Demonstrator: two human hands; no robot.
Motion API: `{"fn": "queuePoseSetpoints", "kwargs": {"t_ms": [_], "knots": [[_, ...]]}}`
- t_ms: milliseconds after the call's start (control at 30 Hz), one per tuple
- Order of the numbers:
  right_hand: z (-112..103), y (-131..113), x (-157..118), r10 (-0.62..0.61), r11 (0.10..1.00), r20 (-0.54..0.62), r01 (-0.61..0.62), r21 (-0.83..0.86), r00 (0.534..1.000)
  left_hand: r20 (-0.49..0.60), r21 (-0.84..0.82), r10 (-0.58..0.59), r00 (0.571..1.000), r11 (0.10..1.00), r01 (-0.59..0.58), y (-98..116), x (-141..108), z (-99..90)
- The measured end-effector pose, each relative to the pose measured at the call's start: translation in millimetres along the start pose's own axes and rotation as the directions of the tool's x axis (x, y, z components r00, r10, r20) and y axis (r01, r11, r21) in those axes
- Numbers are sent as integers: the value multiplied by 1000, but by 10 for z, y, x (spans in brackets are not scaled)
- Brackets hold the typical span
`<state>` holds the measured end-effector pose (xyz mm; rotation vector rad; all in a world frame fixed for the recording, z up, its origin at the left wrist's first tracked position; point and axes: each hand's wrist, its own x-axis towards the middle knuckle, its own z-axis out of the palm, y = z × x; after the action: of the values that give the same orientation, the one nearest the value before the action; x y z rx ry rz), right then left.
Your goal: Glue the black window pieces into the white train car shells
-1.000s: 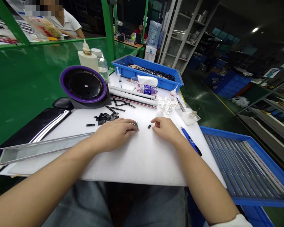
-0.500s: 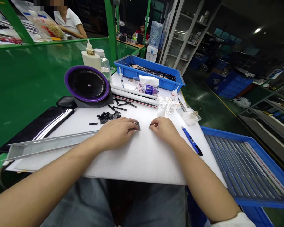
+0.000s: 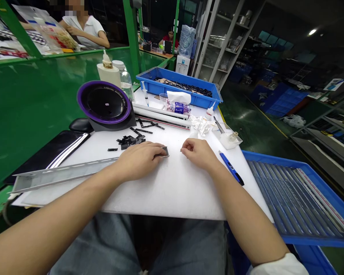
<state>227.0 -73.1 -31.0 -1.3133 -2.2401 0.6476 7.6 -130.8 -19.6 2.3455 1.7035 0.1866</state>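
Note:
A long grey metal channel [image 3: 65, 173] lies slantwise on the white tabletop [image 3: 166, 191], its right end poking out past my fingers. My left hand [image 3: 141, 158] is closed over that right end, hiding part of it. Just across a small gap, my right hand [image 3: 199, 152] hovers at or rests on the table with thumb and forefinger pinched together. Whatever sits between those fingertips is too small to make out. Beyond my left hand lies a loose heap of small black rectangular pieces [image 3: 129, 141].
A round black stand with a purple rim [image 3: 106, 103] stands behind the heap. At the back are a blue bin [image 3: 149, 86], a tissue pack [image 3: 179, 107] and white-and-grey bars [image 3: 160, 116]. A blue cutter [image 3: 231, 168] lies right of my right arm, beside a blue tray [image 3: 275, 156].
My right hand has turned slightly and its fingers have curled a little differently; the dark bit seen at its fingertips before is no longer clear. My left hand stays on the channel.

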Motion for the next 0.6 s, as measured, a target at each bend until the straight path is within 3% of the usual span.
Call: {"fn": "queuePoseSetpoints", "kwargs": {"t_ms": [167, 367, 500, 600], "knots": [[-98, 46, -9, 34, 992, -48, -28, 122, 998, 68, -112, 22, 997, 994, -15, -115, 115, -55], [-95, 6, -25, -54, 998, -8, 54, 34, 999, 164, -294, 82, 983, 955, -31, -268, 252, -73], [-93, -27, -33, -85, 996, 18, 85, 8, 996, 178, -279, 83, 981, 960, -30, -256, 256, -77], [-103, -33, -35, -99, 995, 10, 99, 14, 995, 122, -173, 58, 991, 984, -36, -167, 193, -58]]}}
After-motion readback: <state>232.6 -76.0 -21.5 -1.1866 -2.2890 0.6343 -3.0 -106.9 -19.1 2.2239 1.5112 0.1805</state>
